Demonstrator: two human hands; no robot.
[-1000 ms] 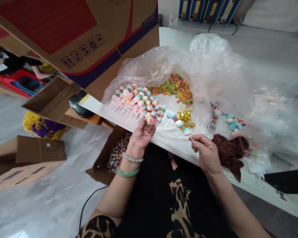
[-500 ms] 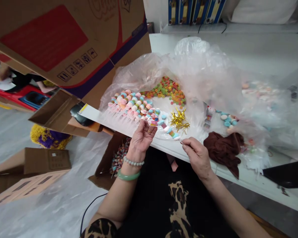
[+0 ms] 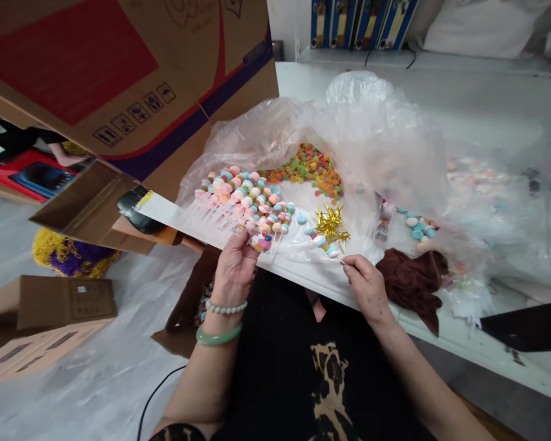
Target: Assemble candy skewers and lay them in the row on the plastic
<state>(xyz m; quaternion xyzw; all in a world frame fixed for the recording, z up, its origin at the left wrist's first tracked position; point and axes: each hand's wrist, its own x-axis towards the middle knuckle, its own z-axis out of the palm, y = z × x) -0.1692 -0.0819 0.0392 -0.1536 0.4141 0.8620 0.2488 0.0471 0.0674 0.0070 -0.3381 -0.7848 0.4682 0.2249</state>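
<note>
- Left hand [image 3: 233, 269] is seen curled up against the candy skewers [image 3: 243, 199], but tbh whether one is actually gripped can't be told.
- A jade bangle [image 3: 219, 334] and a bead bracelet [image 3: 226, 307] are worn on that wrist.
- Right hand [image 3: 367, 285] is kept just over the desk [image 3: 463, 340] edge, fingertips pinched together. Nothing can be made out between them.
- The skewers are laid in tight rows on a white board [image 3: 179, 220] at the desk edge.
- A short loose skewer [image 3: 322, 243] is left lying just beside some gold foil picks [image 3: 331, 225].
- Ring candies [image 3: 303, 165] are piled behind the rows, with a clear plastic bag [image 3: 371, 122] bunched around them.
- A brown cloth [image 3: 411, 278] is dumped to the right.
- A cardboard box [image 3: 96, 67] is propped up at far left, and blue binders [image 3: 353, 24] are lined up furthest off.
</note>
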